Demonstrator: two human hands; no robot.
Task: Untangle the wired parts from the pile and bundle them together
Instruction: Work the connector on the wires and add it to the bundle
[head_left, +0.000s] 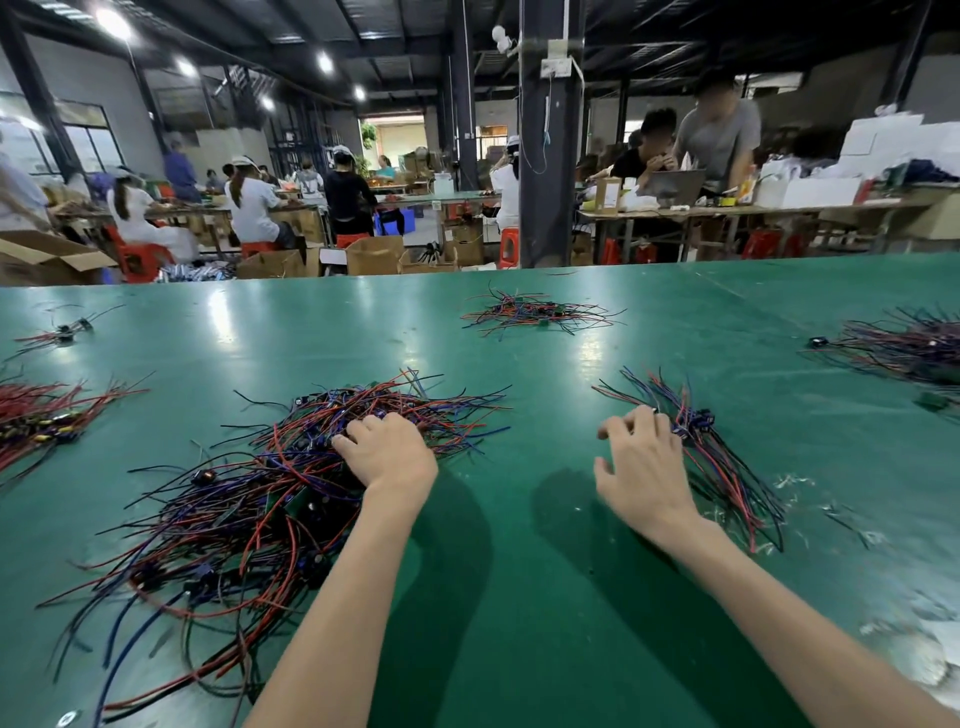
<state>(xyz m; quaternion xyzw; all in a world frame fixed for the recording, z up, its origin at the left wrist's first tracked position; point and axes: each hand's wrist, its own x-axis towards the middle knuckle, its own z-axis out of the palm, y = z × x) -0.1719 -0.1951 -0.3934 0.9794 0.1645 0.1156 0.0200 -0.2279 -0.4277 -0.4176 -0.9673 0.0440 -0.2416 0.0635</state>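
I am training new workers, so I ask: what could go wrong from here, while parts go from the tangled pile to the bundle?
1. The left hand has its fingers in the tangled pile, where wires cross densely; a pull may drag several parts along or strain a wire.
2. The sorted bundle fans out loosely at the right hand; a careless push may scatter it.

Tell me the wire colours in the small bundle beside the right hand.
Red, blue and black; the bundle shows best in the head view, beside the right hand.
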